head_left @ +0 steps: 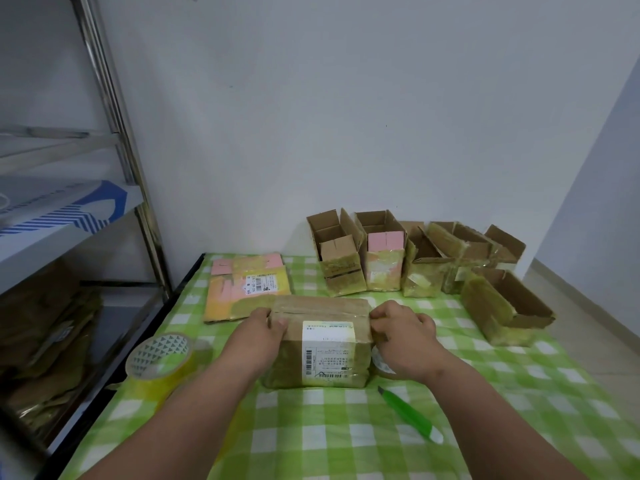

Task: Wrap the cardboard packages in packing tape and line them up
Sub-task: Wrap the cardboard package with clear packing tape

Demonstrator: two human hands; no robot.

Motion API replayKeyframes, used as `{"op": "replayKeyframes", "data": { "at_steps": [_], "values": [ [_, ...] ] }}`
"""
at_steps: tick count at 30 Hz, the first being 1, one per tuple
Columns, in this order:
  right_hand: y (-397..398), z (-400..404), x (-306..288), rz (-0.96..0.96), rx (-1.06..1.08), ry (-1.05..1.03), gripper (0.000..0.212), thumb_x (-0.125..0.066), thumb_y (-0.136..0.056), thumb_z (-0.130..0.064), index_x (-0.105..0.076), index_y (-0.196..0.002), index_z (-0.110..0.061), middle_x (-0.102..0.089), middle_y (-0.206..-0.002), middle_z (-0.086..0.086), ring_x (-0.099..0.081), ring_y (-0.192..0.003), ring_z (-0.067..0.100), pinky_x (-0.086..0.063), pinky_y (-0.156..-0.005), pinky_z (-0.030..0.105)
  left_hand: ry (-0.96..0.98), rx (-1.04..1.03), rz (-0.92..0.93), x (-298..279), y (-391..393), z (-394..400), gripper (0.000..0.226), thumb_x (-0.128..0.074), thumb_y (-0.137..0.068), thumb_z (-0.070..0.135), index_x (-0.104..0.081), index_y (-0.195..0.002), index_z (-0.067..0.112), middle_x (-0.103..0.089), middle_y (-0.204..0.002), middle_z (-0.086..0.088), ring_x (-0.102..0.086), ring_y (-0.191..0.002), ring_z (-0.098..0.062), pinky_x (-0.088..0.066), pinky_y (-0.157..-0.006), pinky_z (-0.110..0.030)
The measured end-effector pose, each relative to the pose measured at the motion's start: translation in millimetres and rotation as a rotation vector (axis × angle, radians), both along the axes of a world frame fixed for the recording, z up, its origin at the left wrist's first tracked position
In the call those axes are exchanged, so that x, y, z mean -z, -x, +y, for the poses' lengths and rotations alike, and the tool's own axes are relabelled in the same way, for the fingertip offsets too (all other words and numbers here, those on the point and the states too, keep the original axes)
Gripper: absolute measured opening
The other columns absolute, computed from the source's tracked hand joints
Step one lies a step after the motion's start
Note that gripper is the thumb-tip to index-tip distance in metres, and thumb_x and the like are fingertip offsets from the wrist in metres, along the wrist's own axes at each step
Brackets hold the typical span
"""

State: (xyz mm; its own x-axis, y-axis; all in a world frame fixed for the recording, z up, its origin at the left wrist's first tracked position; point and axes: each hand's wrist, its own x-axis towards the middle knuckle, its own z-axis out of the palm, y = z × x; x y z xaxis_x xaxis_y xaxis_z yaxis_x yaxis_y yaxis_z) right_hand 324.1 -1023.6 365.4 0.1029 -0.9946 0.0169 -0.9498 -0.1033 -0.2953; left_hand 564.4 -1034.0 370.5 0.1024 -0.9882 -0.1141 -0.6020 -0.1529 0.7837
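Observation:
A closed cardboard package with a white shipping label lies in the middle of the green checked table. My left hand grips its left end, thumb on the top edge. My right hand grips its right end, fingers curled at the top corner. A roll of yellowish packing tape stands to the left of the package. A second tape roll peeks out under my right wrist, mostly hidden.
A green utility knife lies at the front right. Several open, taped cardboard boxes stand in a row at the back; one more sits at the right. A flattened box lies behind the package. A metal shelf stands at left.

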Motion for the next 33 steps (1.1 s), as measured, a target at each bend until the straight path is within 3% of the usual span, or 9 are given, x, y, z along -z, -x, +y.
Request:
{"op": "replayKeyframes", "data": {
  "at_steps": [3,6,9,12,14,17,23,28,33],
  "values": [
    [4.8,1.6,-3.5,-0.286,0.015,0.052,0.04,-0.062,-0.085,-0.004,-0.073,-0.115,-0.027,-0.058,-0.131,-0.009,-0.046,-0.131,0.011,-0.032,-0.109,0.019,0.018,-0.042,-0.002,4.7,0.9,-1.9,0.037,-0.042,-0.102,0.041,-0.043,-0.13,0.017,-0.056,-0.089,0.007,-0.052,-0.074,-0.008,-0.039,-0.057,-0.027],
    [5.4,2.5,-3.4,-0.177,-0.07,0.083,0.034,-0.06,-0.087,-0.003,-0.076,-0.109,-0.023,-0.056,-0.136,-0.006,-0.048,-0.13,0.015,-0.029,-0.099,0.004,0.031,-0.075,0.03,10.9,2.2,-4.0,0.03,-0.042,-0.102,0.039,-0.047,-0.122,0.016,-0.051,-0.082,0.009,-0.051,-0.073,-0.008,-0.042,-0.062,-0.03],
    [5.0,3.1,-3.1,0.019,-0.091,0.084,0.032,-0.053,-0.087,-0.018,-0.073,-0.11,-0.029,-0.023,-0.161,-0.003,-0.032,-0.14,0.024,-0.033,-0.111,0.031,0.059,-0.114,0.091,14.1,4.1,-2.9,0.032,-0.042,-0.103,0.038,-0.05,-0.126,0.017,-0.053,-0.087,0.009,-0.053,-0.078,-0.011,-0.049,-0.076,-0.035],
    [10.4,4.6,-2.4,0.119,-0.03,0.003,0.051,-0.05,-0.082,-0.028,-0.053,-0.13,-0.045,0.002,-0.165,-0.002,-0.022,-0.145,0.025,-0.028,-0.114,0.041,0.058,-0.14,0.193,16.3,7.9,1.1,0.041,-0.046,-0.101,0.04,-0.048,-0.136,0.02,-0.052,-0.126,-0.001,-0.053,-0.097,-0.016,-0.046,-0.084,-0.033],
    [12.3,5.4,-1.0,0.168,0.007,-0.058,0.065,-0.053,-0.082,-0.028,-0.033,-0.14,-0.051,-0.007,-0.164,0.001,-0.02,-0.146,0.025,-0.02,-0.115,0.044,0.015,-0.122,0.341,18.1,9.7,3.3,0.041,-0.051,-0.099,0.039,-0.047,-0.137,0.023,-0.051,-0.131,0.0,-0.054,-0.099,-0.014,-0.048,-0.079,-0.032],
    [11.3,4.2,-2.2,0.114,0.033,0.005,0.063,-0.051,-0.087,-0.016,-0.039,-0.137,-0.053,-0.036,-0.148,-0.005,-0.031,-0.137,0.019,-0.02,-0.107,0.04,-0.03,-0.103,0.469,15.5,8.3,4.0,0.034,-0.052,-0.1,0.034,-0.049,-0.133,0.026,-0.059,-0.102,0.012,-0.052,-0.087,-0.006,-0.039,-0.063,-0.026],
    [-4.7,21.9,-39.0,-0.292,0.011,0.013,0.041,-0.065,-0.07,-0.019,-0.071,-0.104,-0.042,-0.055,-0.11,-0.017,-0.052,-0.115,0.011,-0.035,-0.096,0.026,0.034,-0.166,0.493,-0.9,-11.7,-13.2,0.034,-0.054,-0.098,0.037,-0.05,-0.127,0.019,-0.061,-0.117,-0.002,-0.055,-0.105,-0.023,-0.044,-0.098,-0.045],
    [-19.0,58.3,-48.3,-0.68,0.007,-0.08,0.038,-0.082,-0.069,-0.012,-0.068,-0.096,-0.036,-0.07,-0.092,-0.012,-0.066,-0.074,-0.001,-0.047,-0.059,0.013,0.091,-0.19,0.47,-10.9,-25.0,-26.7,0.022,-0.058,-0.095,0.042,-0.053,-0.102,0.022,-0.063,-0.106,-0.005,-0.058,-0.099,-0.026,-0.049,-0.095,-0.048],
    [-42.7,78.6,-21.8,-0.685,0.084,-0.111,0.039,-0.089,-0.066,-0.028,-0.065,-0.095,-0.036,-0.056,-0.111,-0.012,-0.059,-0.098,0.005,-0.046,-0.063,0.01,-0.007,-0.089,0.245,7.9,-20.5,-13.8,0.059,-0.055,-0.098,0.035,-0.033,-0.151,0.022,-0.034,-0.153,-0.005,-0.046,-0.13,-0.032,-0.04,-0.109,-0.049]
  ]
}}
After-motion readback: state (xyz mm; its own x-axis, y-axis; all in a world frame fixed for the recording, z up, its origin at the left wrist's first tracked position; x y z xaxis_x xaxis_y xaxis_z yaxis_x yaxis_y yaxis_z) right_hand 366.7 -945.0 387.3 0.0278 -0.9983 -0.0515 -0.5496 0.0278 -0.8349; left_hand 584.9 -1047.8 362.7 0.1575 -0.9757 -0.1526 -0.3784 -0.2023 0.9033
